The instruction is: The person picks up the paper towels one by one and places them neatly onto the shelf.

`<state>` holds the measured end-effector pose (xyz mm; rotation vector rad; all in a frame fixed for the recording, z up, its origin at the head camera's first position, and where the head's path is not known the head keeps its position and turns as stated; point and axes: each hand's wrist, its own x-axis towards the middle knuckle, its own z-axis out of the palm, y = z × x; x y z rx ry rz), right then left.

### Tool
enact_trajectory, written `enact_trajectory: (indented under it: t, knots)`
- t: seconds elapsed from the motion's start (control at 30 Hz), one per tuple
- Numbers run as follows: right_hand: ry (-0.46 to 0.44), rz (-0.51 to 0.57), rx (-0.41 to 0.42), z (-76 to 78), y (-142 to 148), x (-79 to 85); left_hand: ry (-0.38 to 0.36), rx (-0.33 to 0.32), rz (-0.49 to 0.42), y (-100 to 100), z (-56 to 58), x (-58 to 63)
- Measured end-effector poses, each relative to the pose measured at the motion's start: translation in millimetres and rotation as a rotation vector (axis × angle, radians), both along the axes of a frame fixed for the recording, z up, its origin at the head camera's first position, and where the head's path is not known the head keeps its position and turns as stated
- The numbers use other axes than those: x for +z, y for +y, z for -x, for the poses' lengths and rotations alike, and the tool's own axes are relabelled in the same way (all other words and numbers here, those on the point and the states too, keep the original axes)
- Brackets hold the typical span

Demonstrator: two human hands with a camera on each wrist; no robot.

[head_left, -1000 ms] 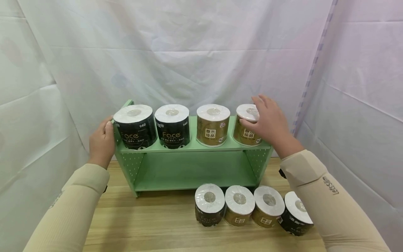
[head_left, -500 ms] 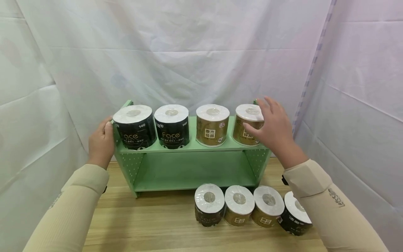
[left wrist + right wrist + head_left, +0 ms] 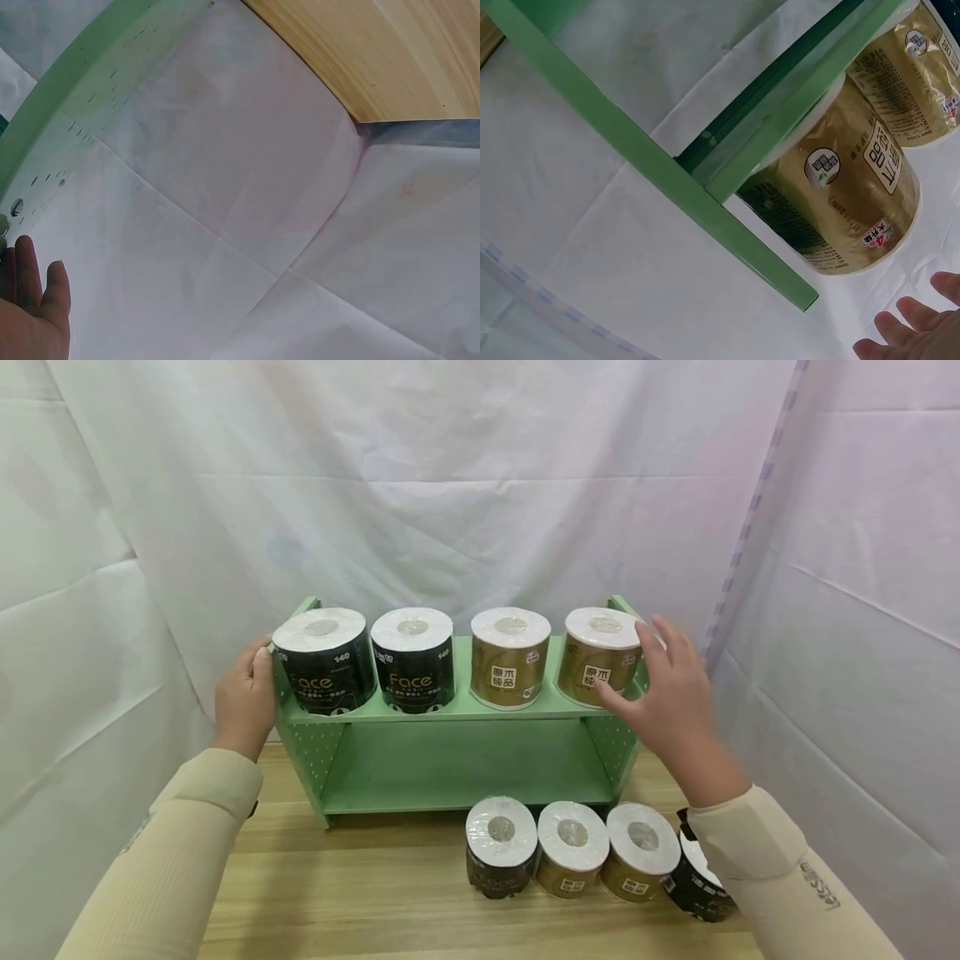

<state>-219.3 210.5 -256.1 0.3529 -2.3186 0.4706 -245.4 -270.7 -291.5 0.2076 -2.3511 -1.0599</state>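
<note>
A green two-tier shelf (image 3: 468, 764) carries two black-wrapped toilet rolls on the left of its upper board. Beside them stand a gold-wrapped toilet roll (image 3: 507, 672) and, at the right end, another gold toilet roll (image 3: 581, 672). My left hand (image 3: 246, 693) touches the shelf's left side panel. Its visible fingers (image 3: 28, 270) look extended in the left wrist view. Spread fingers and a raised thumb mark my right hand (image 3: 671, 693), just right of the end gold roll. In the right wrist view, a gap separates those fingers (image 3: 915, 315) from the roll.
On the wooden table (image 3: 360, 893), a black toilet roll (image 3: 498, 868), two gold toilet rolls and another black toilet roll (image 3: 693, 889) form a row before the shelf. My right sleeve partly covers the last one. White cloth (image 3: 480, 460) hangs behind and on both sides.
My right hand has drawn away from the end gold roll, rightward and slightly down, uncovering its top. The left hand stays at the shelf's side. The rolls keep their places.
</note>
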Motion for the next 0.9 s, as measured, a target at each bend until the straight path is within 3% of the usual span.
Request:
enact_trajectory:
  t: [0.27, 0.9]
  knots:
    - [0.06, 0.003, 0.005, -10.9, 5, -16.4, 0.018, 0.003, 0.003, 0, 0.7, 0.2]
    - [-0.027, -0.019, -0.005, -38.8, -7, -63.7, 0.013, 0.015, 0.005, 1, 1.2, -0.5]
